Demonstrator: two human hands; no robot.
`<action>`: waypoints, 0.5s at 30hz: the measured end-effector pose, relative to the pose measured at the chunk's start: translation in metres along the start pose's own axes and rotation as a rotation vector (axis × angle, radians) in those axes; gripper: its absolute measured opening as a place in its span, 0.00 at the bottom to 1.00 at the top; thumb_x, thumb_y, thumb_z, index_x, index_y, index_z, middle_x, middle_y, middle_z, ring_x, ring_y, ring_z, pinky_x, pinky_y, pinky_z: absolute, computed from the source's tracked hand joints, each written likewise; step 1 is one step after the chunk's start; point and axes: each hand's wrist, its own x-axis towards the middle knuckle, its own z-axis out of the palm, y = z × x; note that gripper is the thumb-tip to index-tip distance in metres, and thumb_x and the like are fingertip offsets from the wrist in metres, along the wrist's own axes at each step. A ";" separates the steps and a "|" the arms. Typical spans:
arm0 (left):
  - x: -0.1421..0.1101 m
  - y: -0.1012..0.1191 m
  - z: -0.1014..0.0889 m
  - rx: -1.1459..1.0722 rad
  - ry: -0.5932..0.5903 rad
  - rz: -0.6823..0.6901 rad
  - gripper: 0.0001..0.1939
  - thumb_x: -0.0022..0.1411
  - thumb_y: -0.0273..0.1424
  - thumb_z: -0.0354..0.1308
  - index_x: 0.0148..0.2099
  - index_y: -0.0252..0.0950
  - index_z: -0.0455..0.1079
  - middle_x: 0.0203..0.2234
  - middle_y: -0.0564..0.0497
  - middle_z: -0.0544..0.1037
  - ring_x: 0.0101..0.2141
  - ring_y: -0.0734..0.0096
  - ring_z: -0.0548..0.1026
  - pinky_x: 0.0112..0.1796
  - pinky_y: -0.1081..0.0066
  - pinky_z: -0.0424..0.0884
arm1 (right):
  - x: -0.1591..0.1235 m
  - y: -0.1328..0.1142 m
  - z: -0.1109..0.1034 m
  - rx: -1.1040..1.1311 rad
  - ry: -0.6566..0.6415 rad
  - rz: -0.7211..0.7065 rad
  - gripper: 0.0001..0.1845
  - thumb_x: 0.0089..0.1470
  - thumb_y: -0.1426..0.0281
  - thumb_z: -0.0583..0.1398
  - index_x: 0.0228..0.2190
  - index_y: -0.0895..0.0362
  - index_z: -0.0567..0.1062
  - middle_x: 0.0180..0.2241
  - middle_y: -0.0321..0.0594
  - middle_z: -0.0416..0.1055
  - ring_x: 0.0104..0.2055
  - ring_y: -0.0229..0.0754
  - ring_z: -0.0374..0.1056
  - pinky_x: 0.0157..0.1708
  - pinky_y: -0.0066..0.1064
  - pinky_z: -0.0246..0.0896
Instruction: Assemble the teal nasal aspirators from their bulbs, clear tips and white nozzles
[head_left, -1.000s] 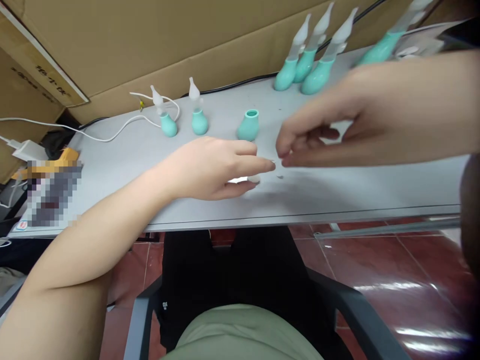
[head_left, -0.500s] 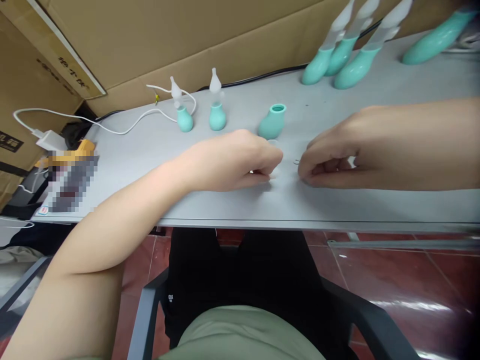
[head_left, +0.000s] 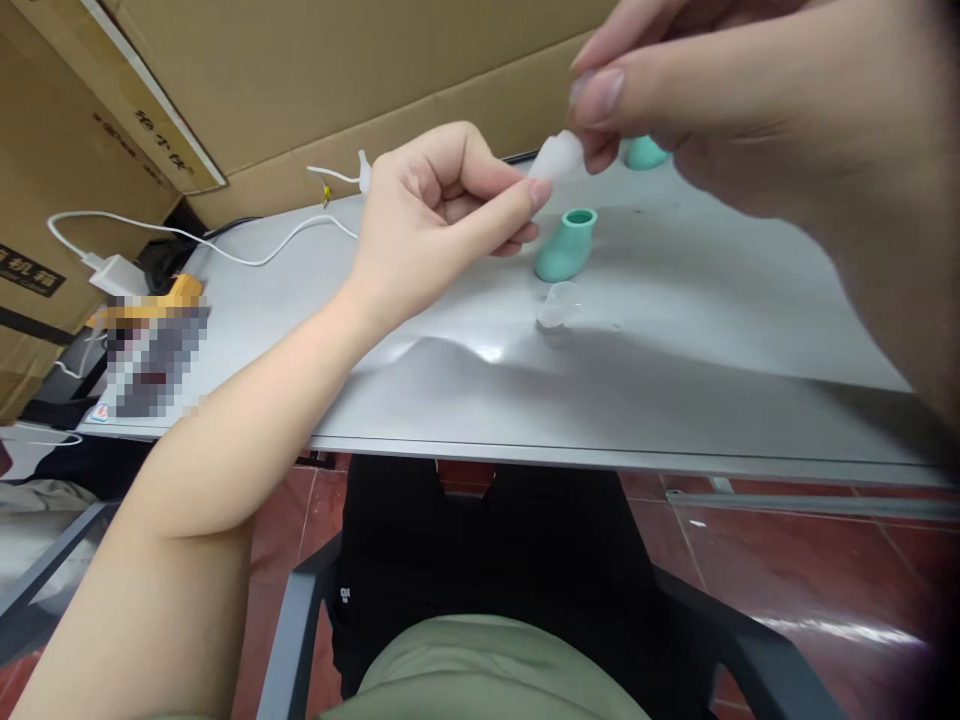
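Near the upper middle of the frame, the left hand (head_left: 442, 195) pinches a white nozzle (head_left: 556, 160) between thumb and finger, lifted above the table (head_left: 450, 395). The right hand (head_left: 697, 110), upper right, has thumb and fingertips pressed together at the nozzle's wide end; whether they grip some small piece, I cannot tell. Just below the hands, right of centre, stands a green bulb (head_left: 562, 252) with its mouth uncovered, and a clear cup (head_left: 561, 304) lies just beneath it in the picture. Another green bulb (head_left: 646, 152) shows partly behind the right hand. At upper left, a white cable (head_left: 259, 262) runs across the table.
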 end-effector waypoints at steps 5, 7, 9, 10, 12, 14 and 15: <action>0.000 0.004 -0.003 0.151 0.087 -0.120 0.22 0.87 0.21 0.68 0.41 0.46 0.65 0.40 0.54 0.89 0.45 0.69 0.93 0.49 0.61 0.94 | -0.019 0.002 0.053 -0.274 0.141 -0.183 0.12 0.62 0.73 0.84 0.32 0.43 0.95 0.34 0.34 0.86 0.35 0.33 0.83 0.36 0.25 0.81; 0.000 -0.009 -0.008 0.199 0.043 -0.098 0.17 0.90 0.31 0.69 0.44 0.46 0.69 0.45 0.53 0.92 0.50 0.65 0.93 0.53 0.55 0.96 | -0.020 0.004 0.045 -0.218 0.119 -0.130 0.09 0.57 0.68 0.86 0.33 0.41 0.96 0.35 0.35 0.87 0.36 0.35 0.83 0.39 0.29 0.84; 0.001 -0.025 -0.012 0.250 -0.049 -0.074 0.15 0.93 0.46 0.66 0.50 0.48 0.72 0.51 0.52 0.94 0.54 0.60 0.92 0.57 0.48 0.96 | -0.022 0.007 0.042 -0.170 0.105 -0.116 0.08 0.56 0.68 0.85 0.34 0.42 0.96 0.35 0.33 0.87 0.36 0.34 0.82 0.41 0.31 0.84; 0.001 -0.032 -0.014 0.254 -0.058 -0.057 0.14 0.93 0.51 0.64 0.54 0.49 0.73 0.53 0.52 0.94 0.54 0.59 0.92 0.58 0.46 0.96 | -0.023 0.009 0.042 -0.158 0.109 -0.120 0.08 0.55 0.69 0.85 0.35 0.42 0.97 0.34 0.32 0.87 0.36 0.34 0.82 0.41 0.32 0.84; 0.002 -0.039 -0.015 0.206 -0.056 -0.011 0.11 0.91 0.49 0.64 0.58 0.50 0.73 0.50 0.52 0.94 0.51 0.58 0.93 0.56 0.46 0.95 | -0.024 0.011 0.043 -0.155 0.126 -0.137 0.09 0.53 0.67 0.86 0.34 0.43 0.96 0.34 0.32 0.87 0.36 0.35 0.81 0.42 0.34 0.84; 0.001 -0.037 -0.014 0.113 -0.038 0.008 0.07 0.86 0.40 0.68 0.59 0.48 0.74 0.44 0.53 0.92 0.46 0.60 0.93 0.53 0.51 0.94 | -0.022 0.014 0.043 -0.167 0.126 -0.166 0.11 0.52 0.62 0.89 0.33 0.42 0.96 0.35 0.34 0.88 0.36 0.38 0.82 0.43 0.38 0.85; 0.001 -0.034 -0.013 0.066 -0.035 0.015 0.08 0.84 0.36 0.68 0.59 0.47 0.75 0.41 0.53 0.92 0.44 0.62 0.94 0.52 0.54 0.94 | -0.021 0.015 0.042 -0.179 0.115 -0.174 0.13 0.52 0.59 0.91 0.34 0.42 0.96 0.36 0.35 0.89 0.37 0.39 0.83 0.44 0.39 0.86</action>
